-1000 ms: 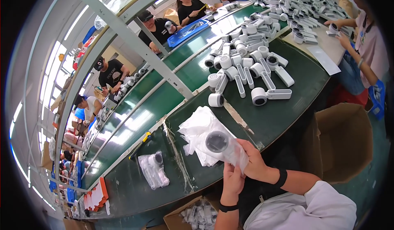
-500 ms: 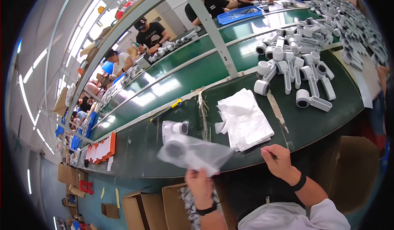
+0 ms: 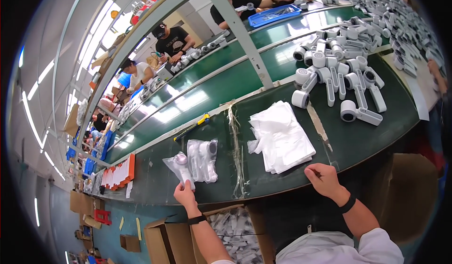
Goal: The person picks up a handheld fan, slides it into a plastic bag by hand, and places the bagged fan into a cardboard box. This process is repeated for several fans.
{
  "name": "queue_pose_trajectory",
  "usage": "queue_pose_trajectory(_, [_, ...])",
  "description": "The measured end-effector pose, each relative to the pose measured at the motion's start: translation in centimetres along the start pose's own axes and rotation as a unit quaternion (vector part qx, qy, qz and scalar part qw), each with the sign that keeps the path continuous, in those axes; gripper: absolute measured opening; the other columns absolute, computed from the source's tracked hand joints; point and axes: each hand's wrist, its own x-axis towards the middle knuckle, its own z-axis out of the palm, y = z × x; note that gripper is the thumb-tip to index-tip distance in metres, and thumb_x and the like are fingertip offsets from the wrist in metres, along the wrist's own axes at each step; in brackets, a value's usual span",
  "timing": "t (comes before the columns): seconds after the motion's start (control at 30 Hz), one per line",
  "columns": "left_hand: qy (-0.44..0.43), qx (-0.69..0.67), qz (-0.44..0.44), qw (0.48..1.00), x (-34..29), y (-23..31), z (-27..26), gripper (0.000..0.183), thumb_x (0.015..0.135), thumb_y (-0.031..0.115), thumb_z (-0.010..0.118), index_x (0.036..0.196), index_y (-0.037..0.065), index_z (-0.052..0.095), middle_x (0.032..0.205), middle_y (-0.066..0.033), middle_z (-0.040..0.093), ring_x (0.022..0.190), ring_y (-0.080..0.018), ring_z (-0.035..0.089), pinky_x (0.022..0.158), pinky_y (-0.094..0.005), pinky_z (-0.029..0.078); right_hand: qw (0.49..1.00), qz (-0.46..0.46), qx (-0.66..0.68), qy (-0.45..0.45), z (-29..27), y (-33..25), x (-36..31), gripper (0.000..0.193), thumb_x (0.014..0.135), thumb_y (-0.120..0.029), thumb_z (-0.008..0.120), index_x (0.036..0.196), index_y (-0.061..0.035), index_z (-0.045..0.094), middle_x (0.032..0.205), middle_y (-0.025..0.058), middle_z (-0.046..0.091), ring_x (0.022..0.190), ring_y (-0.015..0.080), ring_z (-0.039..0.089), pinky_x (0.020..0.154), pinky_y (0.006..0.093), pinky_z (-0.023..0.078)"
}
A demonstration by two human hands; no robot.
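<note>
My left hand [image 3: 186, 196] grips the handle end of a clear-bagged white handheld device with a round head [image 3: 180, 163], low over the green table. Right beside it lies a wider bagged bundle of similar devices [image 3: 202, 160]; how many it holds I cannot tell. My right hand [image 3: 325, 179] is closed in a loose fist at the table's front edge, and nothing shows in it. Just beyond that hand rests a stack of white plastic bags [image 3: 285, 141]. Unbagged white handheld devices [image 3: 348, 111] are heaped at the right.
A yellow-and-black tool [image 3: 192, 126] lies behind the bagged devices. Orange-edged white papers or cards [image 3: 117, 174] stand at the left end. Below the table edge sits a carton [image 3: 254, 212] of bagged items. A metal post [image 3: 245, 43] rises beyond the table. Several people work across the green conveyor [image 3: 188, 101].
My left hand has moved left and lowered the bagged device beside the other bagged bundle. Below, the filled carton shows more fully. My right hand stays almost in place, still closed.
</note>
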Motion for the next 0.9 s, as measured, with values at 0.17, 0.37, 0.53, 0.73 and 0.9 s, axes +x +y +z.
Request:
queue_pose_trajectory(0.17, [0.026, 0.068, 0.087, 0.994, -0.2, -1.2, 1.7, 0.036, 0.079, 0.015, 0.077, 0.103, -0.010, 0.064, 0.080, -0.0091, 0.064, 0.062, -0.0132, 0.058, 0.053, -0.0288, 0.050, 1.000, -0.017, -0.002, -0.002, -0.6, 0.1, -0.3, 0.014, 0.089, -0.013, 0.067, 0.092, 0.0008, 0.068, 0.074, 0.0082, 0.065, 0.062, 0.0105, 0.058, 0.056, 0.0251, 0.047])
queue_pose_trajectory(0.37, [0.124, 0.154, 0.162, 0.967, -2.9, 2.1, -0.5, 0.029, 0.088, 0.021, 0.069, 0.103, -0.003, 0.065, 0.102, -0.0144, 0.061, 0.080, -0.0217, 0.056, 0.071, -0.0326, 0.048, 0.990, -0.081, -0.096, 0.063, -6.3, -2.3, 0.4, 0.011, 0.083, -0.010, 0.071, 0.090, -0.0025, 0.069, 0.076, 0.0064, 0.065, 0.063, 0.0134, 0.058, 0.055, 0.0257, 0.047])
queue_pose_trajectory(0.53, [-0.037, 0.012, 0.266, 0.963, -10.8, 10.6, 4.2, 0.019, 0.090, 0.015, 0.065, 0.101, -0.002, 0.066, 0.092, -0.0064, 0.064, 0.079, -0.0126, 0.056, 0.068, -0.0263, 0.047, 0.886, -0.109, -0.363, 0.268, -15.7, -0.1, 4.4, 0.032, 0.076, -0.011, 0.073, 0.106, -0.0055, 0.064, 0.101, 0.0093, 0.063, 0.094, 0.0255, 0.059, 0.074, 0.0353, 0.049])
queue_pose_trajectory(0.73, [-0.326, 0.049, 0.515, 0.791, -21.1, 16.7, 15.1, 0.019, 0.080, 0.004, 0.069, 0.099, 0.002, 0.067, 0.096, -0.0126, 0.067, 0.088, -0.0298, 0.063, 0.080, -0.0363, 0.049, 0.802, -0.003, -0.580, 0.142, -16.2, 3.3, 6.7, 0.052, 0.071, -0.015, 0.075, 0.119, -0.0099, 0.057, 0.116, 0.0072, 0.055, 0.110, 0.0271, 0.050, 0.091, 0.0409, 0.036])
queue_pose_trajectory(0.9, [-0.330, 0.114, 0.552, 0.757, -20.7, 15.2, 16.4, 0.021, 0.078, 0.009, 0.071, 0.097, 0.003, 0.067, 0.098, -0.0122, 0.067, 0.097, -0.0333, 0.060, 0.084, -0.0399, 0.047, 0.870, 0.027, -0.476, 0.127, -15.6, 3.9, 5.8, 0.042, 0.075, -0.011, 0.072, 0.114, -0.0066, 0.057, 0.108, 0.0095, 0.054, 0.097, 0.0290, 0.056, 0.081, 0.0401, 0.044])
